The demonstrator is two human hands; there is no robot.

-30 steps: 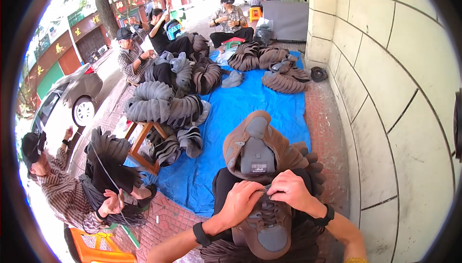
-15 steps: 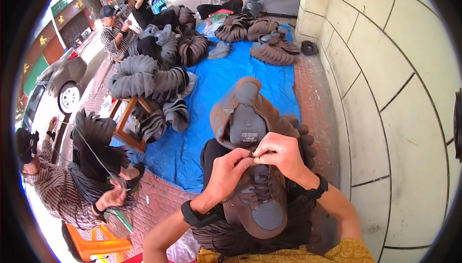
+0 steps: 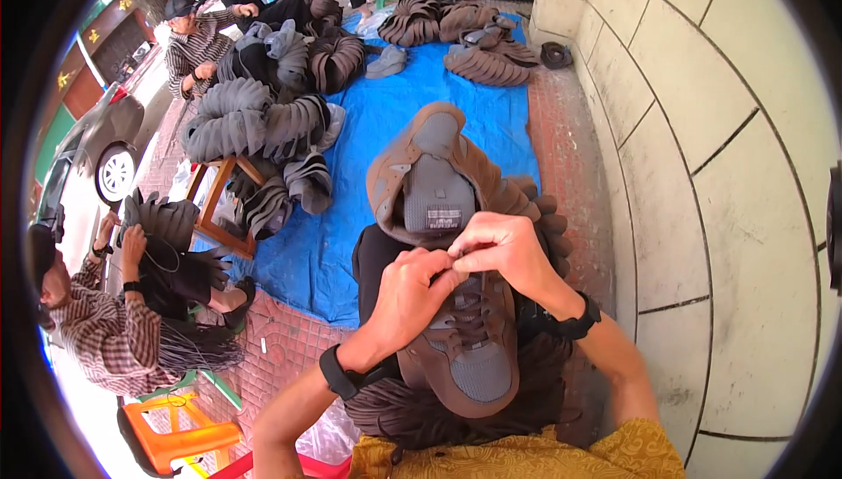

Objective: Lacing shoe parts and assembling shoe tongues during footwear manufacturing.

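My left hand (image 3: 410,293) and my right hand (image 3: 507,253) meet above my lap, fingertips pinched together. Between them shows a small dark bit of shoelace, mostly hidden by the fingers. Just below lies a brown and grey shoe upper (image 3: 482,375), toe toward me, with dark laces (image 3: 467,310) threaded through its front. Beyond my fingers a second brown shoe upper (image 3: 384,176) stands with its grey tongue (image 3: 434,194) and a white label facing up. More brown uppers (image 3: 551,225) fan out behind my right hand.
A blue tarp (image 3: 421,97) covers the ground ahead, with bundled shoe uppers (image 3: 230,124) and a wooden stool (image 3: 219,203) at its left. A co-worker (image 3: 114,321) sits at left near an orange stool (image 3: 180,431). A tiled wall (image 3: 675,181) runs along the right.
My hands stay pinched together and have shifted slightly up and left in the picture, along with the shoe uppers. The co-worker at left has brought both hands together on a bundle.
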